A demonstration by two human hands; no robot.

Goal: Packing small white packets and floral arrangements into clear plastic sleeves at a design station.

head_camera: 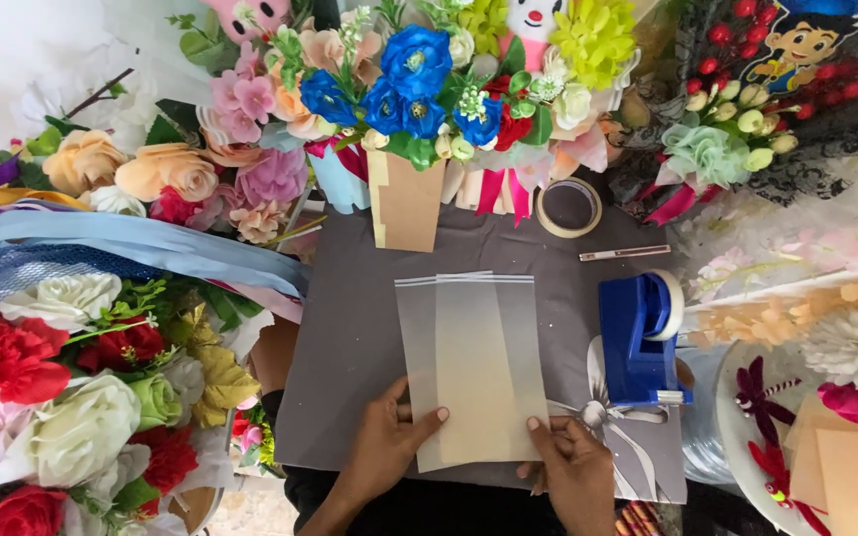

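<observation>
In the head view, clear plastic sleeves (474,367) are being squared into a stack on the grey tabletop (350,328). The left hand (389,447) is laid half-open on their lower left edge, the right hand (573,467) on the lower right corner; nothing is gripped. Next, careful edge alignment seems called for, the blue tape dispenser (640,337) lying just beside.

Florist's or gift-craft work corner. Artificial flowers (71,397) crowd both sides of a grey work mat (350,328); made-up bouquets (419,79) stand at the back edge. Ribbon lengths (131,243) at left. Blue tape dispenser (640,337), loose tape roll (568,206), and clear cellophane sheets (474,367) lie on the mat.
</observation>
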